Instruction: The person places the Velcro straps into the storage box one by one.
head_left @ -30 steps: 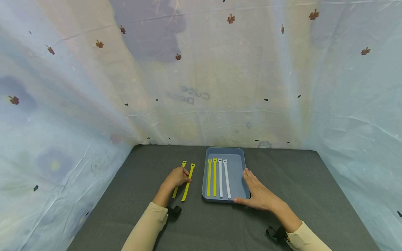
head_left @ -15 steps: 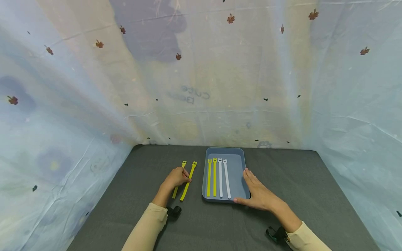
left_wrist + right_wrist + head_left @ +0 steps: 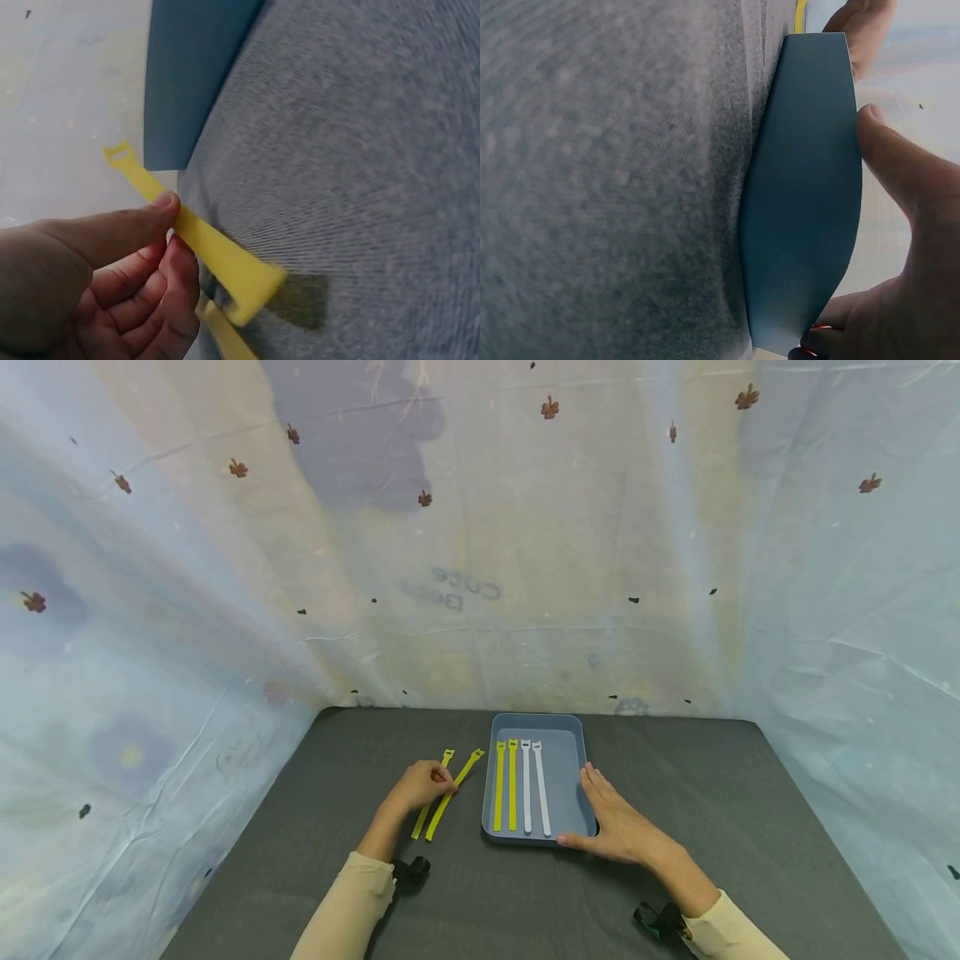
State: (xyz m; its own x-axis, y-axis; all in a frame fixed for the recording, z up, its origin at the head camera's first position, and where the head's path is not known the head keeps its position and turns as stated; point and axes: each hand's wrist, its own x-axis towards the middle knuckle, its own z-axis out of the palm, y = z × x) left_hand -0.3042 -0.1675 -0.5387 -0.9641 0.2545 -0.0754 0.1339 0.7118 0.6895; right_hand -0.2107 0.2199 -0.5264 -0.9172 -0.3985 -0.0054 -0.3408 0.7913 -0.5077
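Note:
My left hand (image 3: pixel 420 786) pinches a yellow hook-and-loop cable tie (image 3: pixel 470 764) between thumb and fingers. In the left wrist view this tie (image 3: pixel 225 253) slants across, its slotted head pointing up and left. A second yellow tie (image 3: pixel 421 822) lies on the cloth under that hand, partly covered by it. To the right stands a blue-grey tray (image 3: pixel 567 777) with two yellow ties (image 3: pixel 500 787) and two white ties (image 3: pixel 527 789) side by side inside. My right hand (image 3: pixel 621 828) rests on the tray's near right corner, fingers straight along its side and thumb at the front rim.
A dark grey cloth (image 3: pixel 712 802) covers the table. Behind and on both sides hangs a pale patterned curtain (image 3: pixel 555 568). Black wrist straps with cameras sit at both wrists, below light sleeves (image 3: pixel 348 906).
The head end of the pinched yellow tie has swung right toward the tray. The yellow tie beneath has shifted slightly at its head end. My right hand and the tray stay put.

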